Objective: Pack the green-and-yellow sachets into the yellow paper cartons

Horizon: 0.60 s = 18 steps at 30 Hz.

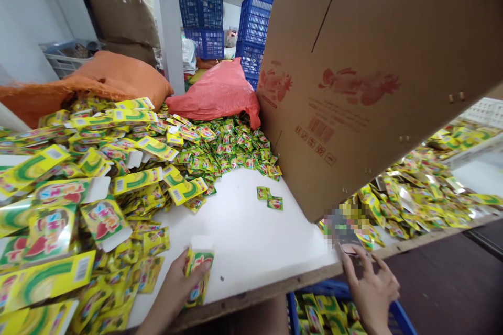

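My left hand (184, 277) grips a small yellow and green printed box (199, 277) near the table's front edge, thumb across its face. The box's white top flap stands up. At the table edge on the right, my right hand (371, 280) has its fingers apart. Its fingertips reach the lower end of a dark flat object (351, 247), perhaps a phone, whose upper part is blurred out. To the left lies a heap of similar printed boxes (98, 220). Behind it spreads a pile of small green and yellow sachets (231, 146), with two loose sachets (271, 197) on the white tabletop (243, 235).
A large brown carton (338, 84) stands tilted on the table's right side. Red (216, 89) and orange (121, 73) sacks lie at the back. Below the table edge sits a blue crate (403, 319) of yellow packs. More packs (416, 199) cover a surface at right.
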### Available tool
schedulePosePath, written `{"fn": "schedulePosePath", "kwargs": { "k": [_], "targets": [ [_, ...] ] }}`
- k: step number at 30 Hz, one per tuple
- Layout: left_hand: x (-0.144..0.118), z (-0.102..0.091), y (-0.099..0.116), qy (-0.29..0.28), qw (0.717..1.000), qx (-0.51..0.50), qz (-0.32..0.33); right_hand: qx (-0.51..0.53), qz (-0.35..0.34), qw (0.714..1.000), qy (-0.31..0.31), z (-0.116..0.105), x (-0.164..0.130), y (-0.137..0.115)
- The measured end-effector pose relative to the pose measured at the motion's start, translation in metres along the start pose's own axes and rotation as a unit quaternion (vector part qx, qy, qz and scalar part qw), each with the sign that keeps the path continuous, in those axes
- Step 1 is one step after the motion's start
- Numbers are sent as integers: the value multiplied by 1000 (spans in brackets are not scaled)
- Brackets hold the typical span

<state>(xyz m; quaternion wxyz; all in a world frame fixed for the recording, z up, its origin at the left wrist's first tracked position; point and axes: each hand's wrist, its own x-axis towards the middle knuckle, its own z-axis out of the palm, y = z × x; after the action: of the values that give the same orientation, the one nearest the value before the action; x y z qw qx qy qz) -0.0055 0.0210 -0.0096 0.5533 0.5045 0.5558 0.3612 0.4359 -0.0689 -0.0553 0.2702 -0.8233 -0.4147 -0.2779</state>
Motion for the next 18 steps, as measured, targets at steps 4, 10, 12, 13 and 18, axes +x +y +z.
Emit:
{"fn": "schedulePosePath", "kwargs": {
  "k": [4,10,12,13,18],
  "targets": [
    [-1,-1,2,-1,1000,2,-4,-6,-12,1000,9,0,1,-1],
    [-1,-1,-1,-13,1000,-1,-1,-12,-6,1000,7,2,-1,1],
    [-1,-1,-1,-10,1000,0,1,-11,-3,1000,2,2,-1,1],
    [-1,-1,-1,-9,1000,0,2,-8,-3,1000,-1,1,0,0],
    [-1,-1,3,-12,1000,-8,3,6,-6,1000,-7,-5,2,-5]
  ]
}}
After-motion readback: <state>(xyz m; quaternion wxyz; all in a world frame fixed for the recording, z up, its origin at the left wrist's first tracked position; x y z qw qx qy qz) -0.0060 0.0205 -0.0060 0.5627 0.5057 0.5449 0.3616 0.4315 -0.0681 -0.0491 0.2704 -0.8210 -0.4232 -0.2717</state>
